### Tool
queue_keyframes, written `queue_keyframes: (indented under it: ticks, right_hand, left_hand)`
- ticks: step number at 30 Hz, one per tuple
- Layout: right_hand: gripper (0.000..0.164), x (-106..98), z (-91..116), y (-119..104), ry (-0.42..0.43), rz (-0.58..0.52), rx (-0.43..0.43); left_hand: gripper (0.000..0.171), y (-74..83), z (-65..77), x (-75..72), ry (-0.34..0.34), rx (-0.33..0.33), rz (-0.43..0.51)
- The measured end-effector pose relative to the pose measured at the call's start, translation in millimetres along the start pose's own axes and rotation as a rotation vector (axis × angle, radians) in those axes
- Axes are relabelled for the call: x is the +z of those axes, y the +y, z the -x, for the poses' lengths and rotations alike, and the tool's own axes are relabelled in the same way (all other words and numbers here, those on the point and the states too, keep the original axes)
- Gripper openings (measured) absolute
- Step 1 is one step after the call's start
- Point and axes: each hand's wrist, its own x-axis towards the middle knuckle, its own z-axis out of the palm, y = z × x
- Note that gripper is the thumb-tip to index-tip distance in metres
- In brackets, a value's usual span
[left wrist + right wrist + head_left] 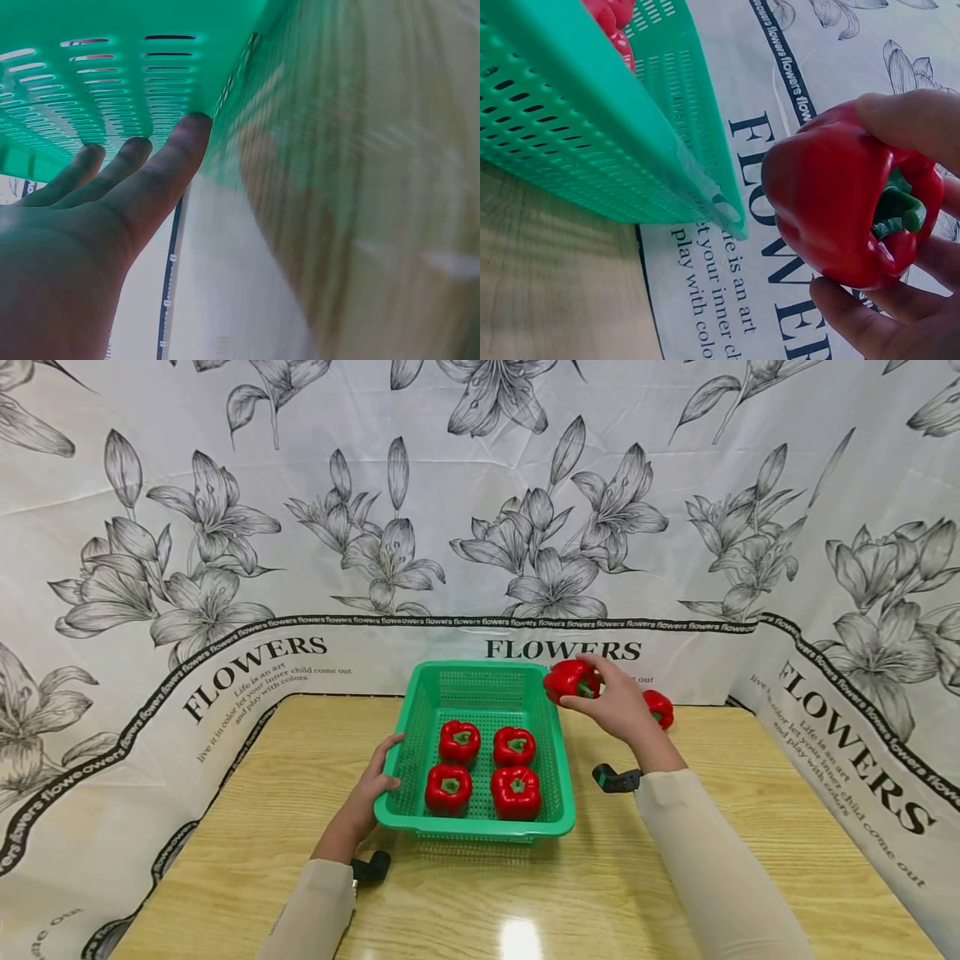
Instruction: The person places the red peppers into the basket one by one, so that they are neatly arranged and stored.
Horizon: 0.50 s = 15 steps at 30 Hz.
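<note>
A green plastic basket with slotted walls stands on the table. Inside it sit several red bell peppers, stems up, one of them a front-right bell pepper. My left hand holds the basket's left side, thumb over the rim; in the left wrist view its extended fingers lie against the outer wall. Above the basket's right back corner, my right hand grips another red bell pepper between thumb and fingers, its green stem facing the palm. One more bell pepper lies on the table behind that hand, partly hidden.
The wooden table extends on both sides of the basket and in front of it. A white curtain printed with flowers and lettering encloses the back and sides. A dark wrist device sits by the right wrist.
</note>
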Motion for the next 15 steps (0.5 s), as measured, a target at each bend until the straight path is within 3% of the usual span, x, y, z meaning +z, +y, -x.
queue_keyframes:
  ticks: [15]
  right_hand:
    - [0.076, 2.4, -24.5, -30.8, -0.184, 0.009, -0.054]
  left_hand:
    - [0.081, 0.7, -0.8, 0.3, 0.012, -0.031, 0.015]
